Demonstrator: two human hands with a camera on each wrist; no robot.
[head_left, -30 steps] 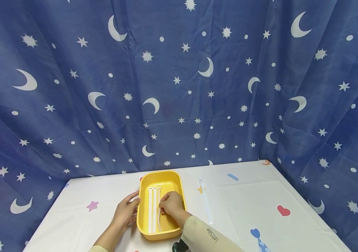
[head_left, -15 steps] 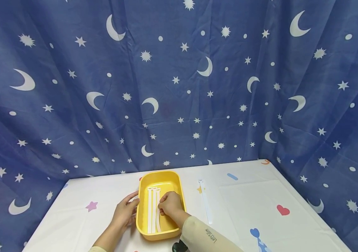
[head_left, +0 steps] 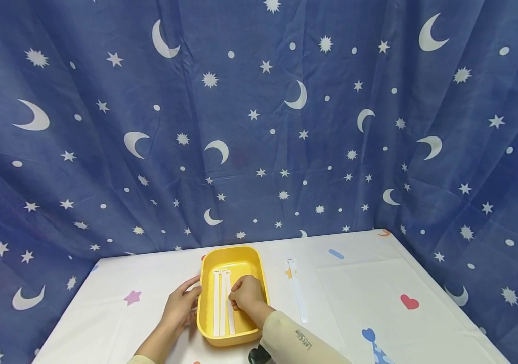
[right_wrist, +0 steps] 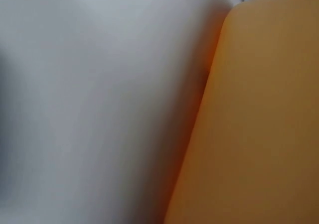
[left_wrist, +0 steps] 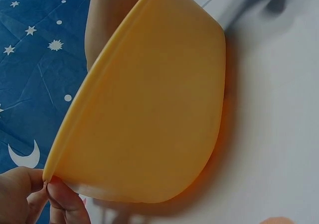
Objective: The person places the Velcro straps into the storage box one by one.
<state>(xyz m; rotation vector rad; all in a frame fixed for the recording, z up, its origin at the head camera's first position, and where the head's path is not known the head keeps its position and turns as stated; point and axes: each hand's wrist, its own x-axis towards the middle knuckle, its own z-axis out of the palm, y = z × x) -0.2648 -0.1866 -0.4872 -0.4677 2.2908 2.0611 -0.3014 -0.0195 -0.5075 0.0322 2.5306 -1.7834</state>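
A yellow tray (head_left: 206, 323) with deep walls sits near the table's front edge. Inside lie three white cable ties with slotted heads, side by side lengthwise: a left one (head_left: 216, 308), a middle one (head_left: 222, 308) and a right one (head_left: 230, 322). My right hand (head_left: 249, 294) reaches over the tray's right wall, its curled fingers pinching the right cable tie midway along. With my left hand (head_left: 180, 304) I grip the tray's left rim; in the left wrist view the fingertips (left_wrist: 67, 199) hold that rim. The right wrist view has only the tray's outer wall (right_wrist: 259, 114) up close.
Another white cable tie (head_left: 297, 293) lies on the table to the right of the tray. The white tablecloth (head_left: 359, 283) has printed coloured shapes. A blue curtain (head_left: 250, 126) with moons and stars hangs behind the table and along its sides.
The right cable tie, tilted and curved a second ago, now lies flatter and straighter, its lower end shifted slightly right. My left hand stays at the rim; the right has barely moved.
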